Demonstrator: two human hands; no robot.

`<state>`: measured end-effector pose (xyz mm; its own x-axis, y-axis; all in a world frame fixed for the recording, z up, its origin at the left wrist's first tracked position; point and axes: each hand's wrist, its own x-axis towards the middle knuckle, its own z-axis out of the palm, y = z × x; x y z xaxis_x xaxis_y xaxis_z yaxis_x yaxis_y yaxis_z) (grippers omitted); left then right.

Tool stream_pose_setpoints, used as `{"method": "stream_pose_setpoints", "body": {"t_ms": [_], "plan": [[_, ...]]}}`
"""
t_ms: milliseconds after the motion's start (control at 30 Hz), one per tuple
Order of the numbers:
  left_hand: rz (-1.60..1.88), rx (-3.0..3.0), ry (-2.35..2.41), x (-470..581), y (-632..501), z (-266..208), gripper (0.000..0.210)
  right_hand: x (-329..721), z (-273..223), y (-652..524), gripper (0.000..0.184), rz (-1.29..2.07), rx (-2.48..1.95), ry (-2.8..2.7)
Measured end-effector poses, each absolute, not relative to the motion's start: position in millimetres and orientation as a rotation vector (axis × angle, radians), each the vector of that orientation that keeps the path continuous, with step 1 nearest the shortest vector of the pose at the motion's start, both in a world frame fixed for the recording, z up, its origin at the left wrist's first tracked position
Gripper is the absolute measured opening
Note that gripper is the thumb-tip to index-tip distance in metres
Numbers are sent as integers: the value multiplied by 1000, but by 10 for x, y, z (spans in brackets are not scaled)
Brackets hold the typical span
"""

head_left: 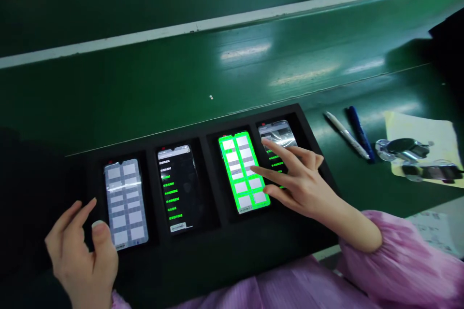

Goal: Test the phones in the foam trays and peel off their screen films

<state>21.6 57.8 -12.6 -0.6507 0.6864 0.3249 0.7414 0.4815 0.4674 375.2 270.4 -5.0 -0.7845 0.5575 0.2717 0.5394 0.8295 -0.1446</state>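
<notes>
Several smartphones lie face up in the compartments of a black tray (212, 154). The leftmost smartphone (126, 203) shows grey and white blocks. Beside it, another smartphone (181, 188) has a dark screen with green text lines. A third smartphone (243, 171) glows green with white blocks. At the right end, the last smartphone (277, 137) is partly covered by my fingers. My right hand (302, 178) has its fingers spread, a fingertip at the green screen's right side. My left hand (81, 251) is open and holds nothing, its thumb close to the leftmost smartphone's edge.
A white pen (347, 135) and a blue pen (359, 133) lie right of the tray. Farther right, a pair of glasses-like clear and dark objects (408, 148) rests on a yellowish paper (424, 125). A pale ledge (195, 26) crosses the green bench (174, 87) behind.
</notes>
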Motion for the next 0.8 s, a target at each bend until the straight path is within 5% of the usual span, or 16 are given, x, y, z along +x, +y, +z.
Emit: {"method": "stream_pose_setpoints", "body": {"t_ms": [800], "plan": [[-887,-1219,-2662,148,507,-175,61,3245,-65,2954,56,140,-852,-2666]]}}
